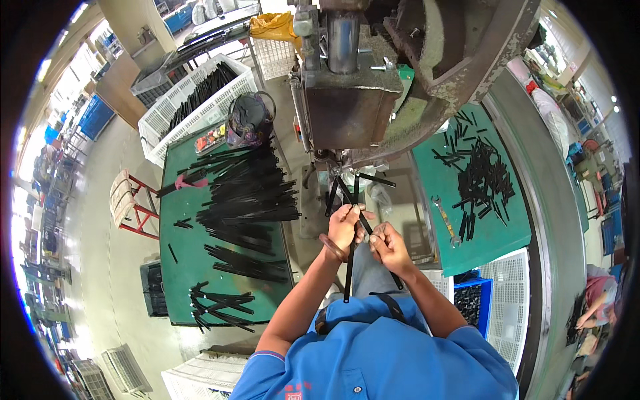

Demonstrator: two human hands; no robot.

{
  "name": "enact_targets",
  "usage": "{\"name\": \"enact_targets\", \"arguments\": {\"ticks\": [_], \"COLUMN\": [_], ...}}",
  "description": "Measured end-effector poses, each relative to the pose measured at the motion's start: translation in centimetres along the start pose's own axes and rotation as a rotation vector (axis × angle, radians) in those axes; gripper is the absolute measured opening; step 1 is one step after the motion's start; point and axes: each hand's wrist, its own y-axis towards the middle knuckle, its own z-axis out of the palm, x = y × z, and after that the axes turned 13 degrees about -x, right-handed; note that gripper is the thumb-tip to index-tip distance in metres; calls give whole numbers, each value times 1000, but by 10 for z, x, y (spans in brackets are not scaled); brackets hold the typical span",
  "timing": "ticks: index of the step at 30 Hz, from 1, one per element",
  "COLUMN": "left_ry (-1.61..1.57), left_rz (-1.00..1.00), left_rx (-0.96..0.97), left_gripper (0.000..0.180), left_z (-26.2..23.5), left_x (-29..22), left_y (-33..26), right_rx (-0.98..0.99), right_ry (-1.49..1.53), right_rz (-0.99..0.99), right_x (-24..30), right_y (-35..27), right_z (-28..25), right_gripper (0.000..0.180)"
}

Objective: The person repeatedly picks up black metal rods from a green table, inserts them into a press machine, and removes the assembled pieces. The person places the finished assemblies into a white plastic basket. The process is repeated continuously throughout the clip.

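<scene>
Long flat black strips, seemingly joined like a folding linkage, cross in front of my body below a heavy press (351, 110). My left hand (344, 228), with a brown bracelet at the wrist, is closed around the crossing strips. One black strip (349, 277) hangs below it toward my lap. Just to the right, my right hand (389, 248) pinches a slanting black strip (367, 225) between thumb and fingers. The strips' upper ends spread out beneath the press head; the exact contact with the tooling is too small to tell.
On the left, a green table (180, 267) bears fanned piles of black strips (247, 183) and a cloth bag (250, 120). A right-hand green table (487, 250) carries shorter black pieces (483, 173) and a wrench (447, 220). A blue bin (489, 303) stands below. Another person (600, 293) is far right.
</scene>
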Motion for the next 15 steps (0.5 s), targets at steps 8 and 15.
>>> {"name": "enact_targets", "arguments": {"ticks": [8,15], "left_ry": [4,44], "left_rz": [-23,-15], "left_rx": [-17,-38], "left_gripper": [24,23], "left_z": [4,10], "left_x": [-4,-14], "left_y": [0,-6], "right_rx": [4,0], "right_ry": [-18,-93], "right_rz": [13,-36], "right_x": [9,14], "right_y": [-1,-2], "right_z": [2,3], "right_gripper": [10,10]}}
